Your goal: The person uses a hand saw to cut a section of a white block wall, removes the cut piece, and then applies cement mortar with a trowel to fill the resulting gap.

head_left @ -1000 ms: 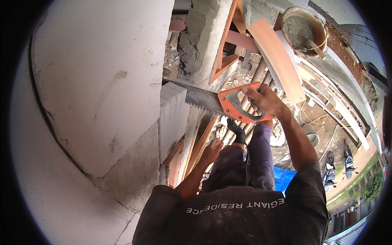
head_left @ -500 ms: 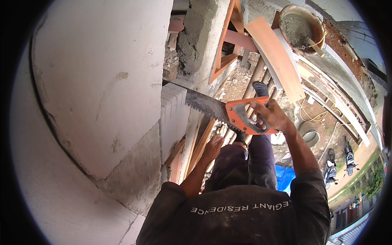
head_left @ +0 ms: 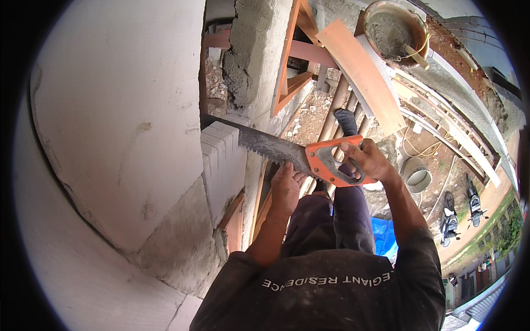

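Note:
My right hand (head_left: 371,160) is closed around the orange and grey handle of a handsaw (head_left: 334,160). Its long toothed blade reaches left across the end of a pale, light-grey block (head_left: 227,160) in the wall. Several narrow vertical cuts mark the top of that block, and the blade's tip passes behind the wall's edge. Just below the blade, near the handle, is my left hand (head_left: 286,190), with fingers raised and partly spread. Its fingertips come up to the toothed edge; whether they touch it I cannot tell. Nothing shows in that hand.
A large pale wall (head_left: 121,110) fills the left side. Beyond the block stand a rough concrete column (head_left: 259,60) and an orange wooden frame (head_left: 287,91). Wooden planks (head_left: 361,77) and a bucket of wet mortar (head_left: 389,36) lie far right. Poles cross under my feet, high above the ground.
My left hand has risen from beside my thigh to the lower edge of the blade. My right hand keeps hold of the handsaw. The view has shifted slightly.

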The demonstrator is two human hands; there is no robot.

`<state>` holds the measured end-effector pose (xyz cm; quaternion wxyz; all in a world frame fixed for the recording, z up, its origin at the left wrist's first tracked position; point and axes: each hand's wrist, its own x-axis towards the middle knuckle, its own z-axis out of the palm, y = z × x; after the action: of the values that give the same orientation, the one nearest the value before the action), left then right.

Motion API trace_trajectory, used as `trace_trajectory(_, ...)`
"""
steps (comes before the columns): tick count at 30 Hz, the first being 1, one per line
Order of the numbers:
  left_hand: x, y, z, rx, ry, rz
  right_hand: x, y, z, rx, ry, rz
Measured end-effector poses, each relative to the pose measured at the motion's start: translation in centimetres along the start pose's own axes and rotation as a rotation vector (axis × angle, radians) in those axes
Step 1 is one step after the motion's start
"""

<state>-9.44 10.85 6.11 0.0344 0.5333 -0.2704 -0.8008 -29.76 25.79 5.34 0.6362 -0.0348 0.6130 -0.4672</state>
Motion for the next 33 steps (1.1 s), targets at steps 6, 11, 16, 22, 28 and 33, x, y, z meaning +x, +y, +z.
trace_trajectory(6, -1.0, -6.3, 6.8, 0.046, -0.211, -0.190, -8.7, 2.3, -7.4, 0.119, 0.234, 0.001)
trace_trajectory(11, 1.1, -3.7, 6.2, 0.078, -0.224, -0.115, -5.5, 0.7, -6.5, 0.100, 0.199, -0.038)
trace_trajectory(16, 1.5, -4.2, 5.0, 0.029, -0.166, -0.152, -4.2, 0.2, -6.0, 0.089, 0.169, 0.017)
trace_trajectory(22, 0.7, -3.9, 6.4, 0.042, -0.151, -0.149, -4.8, 0.6, -6.5, 0.060, 0.191, 0.038)
trace_trajectory(28, 1.1, -5.0, 5.3, 0.027, -0.243, -0.185, -4.9, 1.0, -7.2, 0.016, 0.188, 0.006)
trace_trajectory(33, 0.1, -4.1, 2.0, 0.201, -0.215, -0.171, 3.4, -2.9, -1.2, -0.110, 0.110, -0.143)
